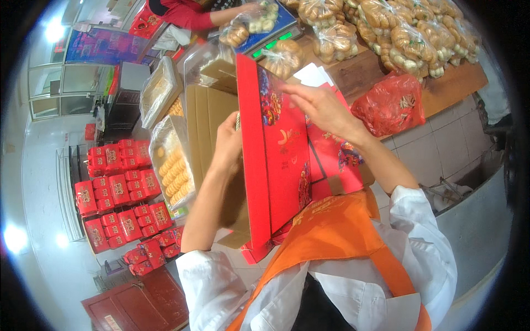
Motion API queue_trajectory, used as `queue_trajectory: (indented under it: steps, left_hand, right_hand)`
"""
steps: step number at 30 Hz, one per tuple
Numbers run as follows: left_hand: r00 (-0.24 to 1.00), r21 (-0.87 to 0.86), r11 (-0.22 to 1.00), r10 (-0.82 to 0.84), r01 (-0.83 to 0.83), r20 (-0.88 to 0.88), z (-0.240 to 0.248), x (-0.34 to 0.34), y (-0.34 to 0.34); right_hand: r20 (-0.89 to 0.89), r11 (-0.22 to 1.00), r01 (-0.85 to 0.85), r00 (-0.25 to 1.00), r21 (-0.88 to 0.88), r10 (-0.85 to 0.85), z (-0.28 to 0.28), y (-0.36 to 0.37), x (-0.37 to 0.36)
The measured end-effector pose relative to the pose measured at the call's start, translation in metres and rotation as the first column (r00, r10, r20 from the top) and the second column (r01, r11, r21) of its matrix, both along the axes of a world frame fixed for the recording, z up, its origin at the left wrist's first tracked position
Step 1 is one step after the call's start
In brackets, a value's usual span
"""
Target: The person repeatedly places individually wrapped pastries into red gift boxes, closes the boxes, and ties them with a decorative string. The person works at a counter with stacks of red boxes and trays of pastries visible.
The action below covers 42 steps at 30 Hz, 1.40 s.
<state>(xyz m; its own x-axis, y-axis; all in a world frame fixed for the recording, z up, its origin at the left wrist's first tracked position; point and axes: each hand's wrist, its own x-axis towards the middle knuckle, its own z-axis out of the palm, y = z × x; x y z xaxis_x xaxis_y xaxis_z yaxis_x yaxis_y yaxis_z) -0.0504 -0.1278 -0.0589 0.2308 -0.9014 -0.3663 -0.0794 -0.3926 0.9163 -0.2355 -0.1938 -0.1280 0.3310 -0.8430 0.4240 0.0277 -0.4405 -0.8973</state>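
Observation:
A red printed cardboard gift box [276,182] stands tilted in front of me with its flaps up, showing a plain brown inside. My left hand [227,140] is at the inner side of the upright red panel, its fingers closed at a short twisted cord [238,121]; the panel hides part of the fingertips. On the panel's outer, printed side is my right hand [317,105], fingers stretched toward the cardboard near its upper edge. Another red printed cardboard piece [331,160] lies under my right forearm.
Trays of round biscuits [174,165] stand left of the box. Bagged pastries [397,33] pile up on the wooden table [353,69], beside a red plastic bag [389,105]. Across it, a co-worker's arm [221,16] reaches over a scale [276,38]. Red boxes [118,187] are stacked at left.

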Motion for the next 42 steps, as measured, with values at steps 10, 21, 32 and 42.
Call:
queue_trajectory:
  steps: [10,21,32,42]
  left_hand:
    - [0.998,0.003,0.998,-0.06,0.06,0.015,-0.007,-0.005,-0.009]
    - [0.986,-0.018,0.996,0.08,-0.084,-0.148,-0.015,-0.007,-0.004]
    - [0.972,-0.02,0.999,0.021,-0.027,-0.233,-0.007,-0.021,-0.002]
    - [0.977,-0.05,0.999,0.009,-0.02,-0.211,-0.007,-0.025,-0.004]
  right_hand:
    - [-0.136,0.982,0.08,0.985,-0.17,-0.103,-0.026,0.003,0.027]
    - [-0.301,0.958,0.058,0.942,-0.282,-0.146,-0.018,0.012,0.032]
    - [0.095,0.73,-0.396,0.903,0.557,0.418,-0.016,-0.02,0.022]
    - [-0.444,0.973,-0.041,0.894,-0.226,-0.066,-0.004,0.005,0.04]
